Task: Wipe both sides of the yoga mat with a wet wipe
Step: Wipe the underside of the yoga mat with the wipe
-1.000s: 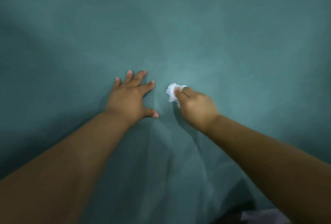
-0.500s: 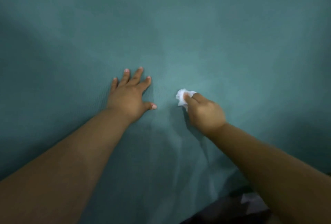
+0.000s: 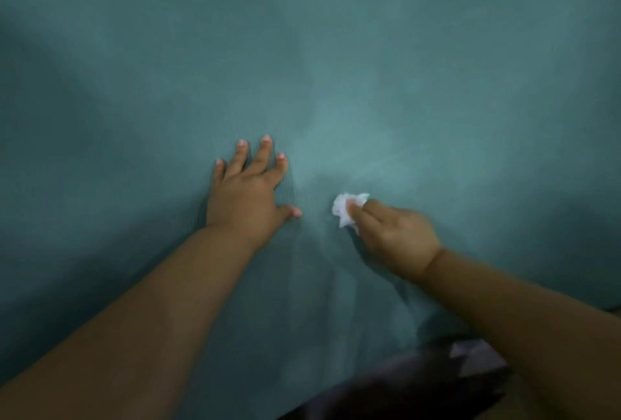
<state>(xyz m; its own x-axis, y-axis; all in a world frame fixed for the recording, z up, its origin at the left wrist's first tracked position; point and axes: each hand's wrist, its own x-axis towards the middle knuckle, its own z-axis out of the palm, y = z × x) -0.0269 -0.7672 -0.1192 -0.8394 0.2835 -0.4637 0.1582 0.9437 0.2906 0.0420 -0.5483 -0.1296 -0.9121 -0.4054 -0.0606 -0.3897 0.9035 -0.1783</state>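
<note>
Looking down from your head camera, you have the teal mat (image 3: 369,66) filling nearly the whole view, with no writing or label readable on it. Its near edge shows only at the bottom right, where something dark and blurred (image 3: 420,382) lies against it; far and side edges fall outside the frame, so open mat stretches ahead and to both sides. The surface has a fine ribbed weave, with soft creases between your forearms. Your left hand (image 3: 247,196) lies flat, fingers spread, palm down on the mat. Your right hand (image 3: 396,238) pinches a crumpled white wipe (image 3: 344,209), pressed to the mat just beside the left thumb.
</note>
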